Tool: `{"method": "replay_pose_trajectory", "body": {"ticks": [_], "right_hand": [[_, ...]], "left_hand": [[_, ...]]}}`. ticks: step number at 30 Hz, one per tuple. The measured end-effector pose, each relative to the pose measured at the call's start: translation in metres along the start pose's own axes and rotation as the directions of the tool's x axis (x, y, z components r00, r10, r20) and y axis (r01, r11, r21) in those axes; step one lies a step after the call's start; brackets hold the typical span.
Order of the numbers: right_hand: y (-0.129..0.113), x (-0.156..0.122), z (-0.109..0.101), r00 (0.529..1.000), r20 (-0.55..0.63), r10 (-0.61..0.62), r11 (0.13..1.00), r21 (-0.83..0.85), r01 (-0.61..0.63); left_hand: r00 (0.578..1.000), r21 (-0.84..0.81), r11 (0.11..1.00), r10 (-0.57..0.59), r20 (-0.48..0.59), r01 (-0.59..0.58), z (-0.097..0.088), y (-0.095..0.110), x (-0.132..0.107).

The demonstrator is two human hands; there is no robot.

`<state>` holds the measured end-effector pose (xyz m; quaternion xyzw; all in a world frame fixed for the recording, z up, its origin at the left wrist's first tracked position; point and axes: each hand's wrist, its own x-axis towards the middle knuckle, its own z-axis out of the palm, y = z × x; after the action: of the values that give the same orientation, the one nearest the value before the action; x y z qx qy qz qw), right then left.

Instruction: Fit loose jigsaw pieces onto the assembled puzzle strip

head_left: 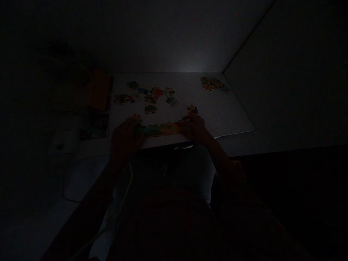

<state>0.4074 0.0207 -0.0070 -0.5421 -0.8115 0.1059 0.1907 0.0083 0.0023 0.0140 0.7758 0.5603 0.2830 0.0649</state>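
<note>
The picture is very dark, so you can see only some details. Your left hand [125, 139] lies on the near edge of the white board [231, 112], with its fingers spread flat and pressing on the left end of the joined strip of puzzle pieces [159, 129]. It does not grip anything that can be seen. Your right hand [193, 128] rests at the right end of the same strip, with the fingers bent down onto the pieces. I cannot tell if it pinches a piece or only presses on it.

The joined strip runs between your two hands, along the near edge of the board, and it touches both of them. Just beyond your right hand lies a single piece [192, 109], near the fingertips but apart from the strip. Farther back, in the middle of the board, is a loose group of scattered pieces [146, 95], well apart from your hands. A smaller heap of pieces [213, 84] lies in the far right corner of the board.

The board lies on the tabletop [272, 145], which meets a wall behind. To the left of the board there is an orange object [98, 90] and a dark printed sheet [95, 126], both too dim to identify.
</note>
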Motion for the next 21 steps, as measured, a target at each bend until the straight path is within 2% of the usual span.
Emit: {"method": "replay_pose_trajectory", "body": {"ticks": [3, 6, 9, 11, 16, 21], "right_hand": [[0.014, 0.008, -0.006, 0.996, -0.074, 0.05, 0.999, 0.011, -0.049], [0.041, 0.022, -0.017, 0.967, -0.188, 0.173, 0.985, 0.052, -0.166], [0.066, 0.035, -0.028, 0.948, -0.179, 0.261, 0.965, 0.058, -0.255], [0.075, 0.04, -0.032, 0.95, -0.147, 0.275, 0.961, 0.045, -0.271], [0.079, 0.043, -0.036, 0.968, -0.102, 0.23, 0.971, 0.084, -0.222], [0.075, 0.041, -0.035, 0.958, -0.146, 0.246, 0.965, 0.129, -0.228]], "left_hand": [[1.0, 0.022, 1.0, -0.016, -0.011, 0.016, 0.0, 0.001, 0.0], [1.0, 0.03, 0.999, -0.017, -0.015, 0.017, 0.0, 0.001, 0.0], [1.0, 0.021, 1.0, -0.014, 0.001, 0.014, 0.0, 0.001, 0.0], [1.0, 0.018, 1.0, -0.015, 0.006, 0.015, 0.0, 0.0, 0.001], [1.0, 0.003, 1.0, -0.004, 0.005, 0.004, 0.001, -0.002, 0.0], [1.0, 0.009, 1.0, -0.016, 0.017, 0.016, 0.0, -0.001, 0.002]]}}
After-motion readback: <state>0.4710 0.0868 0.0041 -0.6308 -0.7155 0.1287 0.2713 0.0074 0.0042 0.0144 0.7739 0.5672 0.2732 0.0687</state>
